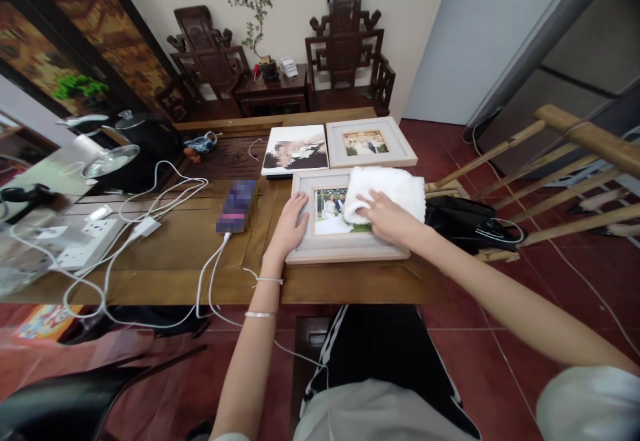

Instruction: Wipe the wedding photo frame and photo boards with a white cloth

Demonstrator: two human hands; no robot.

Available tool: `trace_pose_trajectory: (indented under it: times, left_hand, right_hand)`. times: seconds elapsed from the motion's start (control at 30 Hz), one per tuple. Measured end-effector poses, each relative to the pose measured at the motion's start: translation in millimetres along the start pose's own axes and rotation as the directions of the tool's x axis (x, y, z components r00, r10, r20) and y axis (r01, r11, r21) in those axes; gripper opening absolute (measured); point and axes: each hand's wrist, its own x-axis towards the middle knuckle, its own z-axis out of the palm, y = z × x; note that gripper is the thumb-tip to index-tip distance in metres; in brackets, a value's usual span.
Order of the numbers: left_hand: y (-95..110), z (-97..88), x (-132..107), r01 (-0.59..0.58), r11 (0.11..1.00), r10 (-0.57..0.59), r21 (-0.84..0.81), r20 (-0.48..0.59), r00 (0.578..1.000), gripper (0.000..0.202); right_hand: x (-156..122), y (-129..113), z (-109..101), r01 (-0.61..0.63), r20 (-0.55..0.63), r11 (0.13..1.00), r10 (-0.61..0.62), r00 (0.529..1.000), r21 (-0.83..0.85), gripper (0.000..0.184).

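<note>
A pale framed photo (330, 249) lies flat at the near edge of the wooden table (190, 254). My left hand (290, 222) rests flat on the frame's left side, fingers stretched out. My right hand (387, 218) presses a folded white cloth (395, 188) against the frame's glass, fingers spread over the cloth. Behind it lie a second framed photo (370, 141) and an unframed canvas print (296, 149), side by side.
A phone (237, 205) on a white cable lies left of the frame. White power strips (90, 238) and cables cover the table's left. A kettle (145, 141) stands far left. A black bag (460, 221) and bamboo rack (550, 161) sit right. Carved chairs (345, 54) stand behind.
</note>
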Motion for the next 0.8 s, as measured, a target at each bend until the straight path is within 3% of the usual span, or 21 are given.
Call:
trace_pose_trajectory:
  times: [0.2, 0.33, 0.47, 0.6, 0.8]
  left_hand:
    - [2.5, 1.0, -0.6, 0.002, 1.0, -0.001, 0.022, -0.015, 1.0, 0.045]
    - [3.8, 0.7, -1.1, 0.003, 1.0, -0.003, 0.029, -0.003, 1.0, 0.045]
    - [3.7, 0.3, -1.0, -0.001, 1.0, 0.001, 0.019, 0.002, 1.0, 0.045]
    - [2.5, 0.2, -1.1, -0.013, 1.0, 0.013, 0.017, 0.004, 1.0, 0.045]
    - [0.2, 0.4, -1.3, -0.021, 1.0, 0.021, 0.023, 0.009, 1.0, 0.044]
  right_hand:
    - [-62.0, -41.4, -45.1, 0.159, 0.152, 0.968, -0.189, 0.97, 0.193, 0.059]
    - [-70.9, -50.3, -55.1, 0.165, 0.172, 0.934, -0.227, 0.958, 0.317, 0.063]
    - [-45.2, -38.7, -29.8, 0.118, 0.087, 0.948, -0.15, 0.985, 0.294, 0.068]
    - [-3.2, -4.9, -7.6, 0.055, -0.003, 0.971, -0.055, 0.998, 0.235, 0.074]
    - [48.9, 39.4, -9.5, -0.012, -0.261, 0.993, 0.041, 0.964, 0.113, 0.078]
